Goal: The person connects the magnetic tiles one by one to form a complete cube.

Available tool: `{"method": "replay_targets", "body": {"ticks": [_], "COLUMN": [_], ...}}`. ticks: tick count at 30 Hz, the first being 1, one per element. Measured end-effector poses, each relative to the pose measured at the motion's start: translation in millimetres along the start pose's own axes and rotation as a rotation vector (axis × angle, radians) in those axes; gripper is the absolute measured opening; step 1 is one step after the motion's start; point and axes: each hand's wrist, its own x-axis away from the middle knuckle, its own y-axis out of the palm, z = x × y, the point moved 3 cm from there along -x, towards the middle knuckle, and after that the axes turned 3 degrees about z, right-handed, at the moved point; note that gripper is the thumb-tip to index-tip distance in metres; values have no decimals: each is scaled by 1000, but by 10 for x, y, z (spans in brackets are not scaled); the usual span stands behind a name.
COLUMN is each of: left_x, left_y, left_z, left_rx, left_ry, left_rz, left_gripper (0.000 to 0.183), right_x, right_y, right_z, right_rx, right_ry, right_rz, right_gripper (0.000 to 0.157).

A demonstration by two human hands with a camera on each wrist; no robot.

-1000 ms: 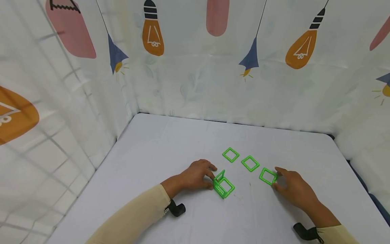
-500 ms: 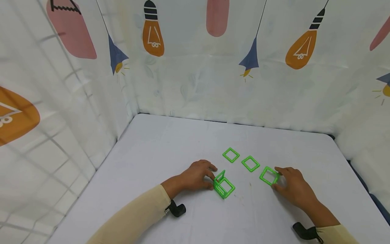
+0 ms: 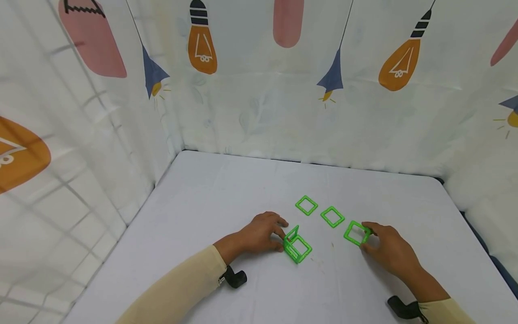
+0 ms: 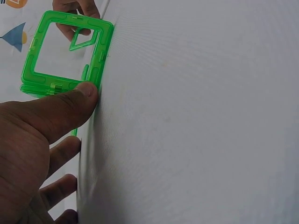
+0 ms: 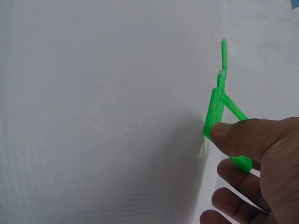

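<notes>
Green square magnetic tiles are the things both hands work on. My left hand [image 3: 263,231] holds a joined group of magnetic tiles [image 3: 305,255], with one tile flat and others standing up from it. In the left wrist view, the thumb presses the lower edge of an upright tile [image 4: 37,46]; the other fingers are partly hidden behind. On the right, my right hand [image 3: 388,249] pinches a single magnetic tile [image 3: 349,229] between thumb and fingers. The right wrist view shows that tile [image 5: 215,109] tilted, with the thumb over its near edge.
Two loose magnetic tiles, a farther one [image 3: 311,200] and a nearer one [image 3: 327,221], lie flat beyond and between the hands. Everything rests on a white-covered table [image 3: 226,180]. A printed curtain [image 3: 259,112] hangs along the back and left edges.
The right fingertips have moved slightly in on the single tile, and the tile has shifted and tilted a little. The left hand and joined tiles stay where they were.
</notes>
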Motion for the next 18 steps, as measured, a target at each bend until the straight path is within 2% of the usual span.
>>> {"method": "replay_targets", "body": {"ticks": [9, 18], "left_x": [5, 7], "left_y": [-5, -18], "left_z": [8, 15], "left_rx": [0, 10], "left_ry": [-4, -14], "left_rz": [-3, -3], "left_gripper": [22, 22], "right_x": [24, 52], "right_y": [-51, -101], "right_z": [-28, -91], "right_rx": [-1, -56], "right_ry": [5, 16], "right_rz": [48, 51], "right_gripper": [40, 36]}}
